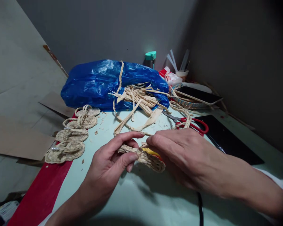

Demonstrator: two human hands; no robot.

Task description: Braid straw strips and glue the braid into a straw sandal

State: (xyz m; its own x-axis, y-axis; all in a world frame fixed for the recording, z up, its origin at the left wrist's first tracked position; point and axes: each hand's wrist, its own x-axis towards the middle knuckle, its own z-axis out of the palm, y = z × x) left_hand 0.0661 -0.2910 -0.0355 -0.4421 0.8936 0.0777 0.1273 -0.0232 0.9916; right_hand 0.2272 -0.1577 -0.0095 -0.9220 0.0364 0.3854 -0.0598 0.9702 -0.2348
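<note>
Above the table, my left hand (113, 157) is closed around a small woven straw slipper (153, 161), thumb in front and fingers behind. My right hand (179, 153) is closed too, its bent fingers pinching a braided straw cord (143, 145) at the slipper's top. A yellow-and-orange item (152, 152) shows between the slipper and my right hand; most of it is hidden, so I cannot tell its kind or whether it is gripped. Loose raffia strips (141, 97) spill from a blue plastic bag (91, 81) beyond my hands.
Several similar woven slippers (66, 152) line the table's left edge. Red-handled scissors (200, 125) and a black tablet-like slab (233, 138) lie to the right. Behind them stand a basket (188, 102) with a phone (198, 94) and a cup (182, 74) of sticks. A black cable (200, 207) runs in front.
</note>
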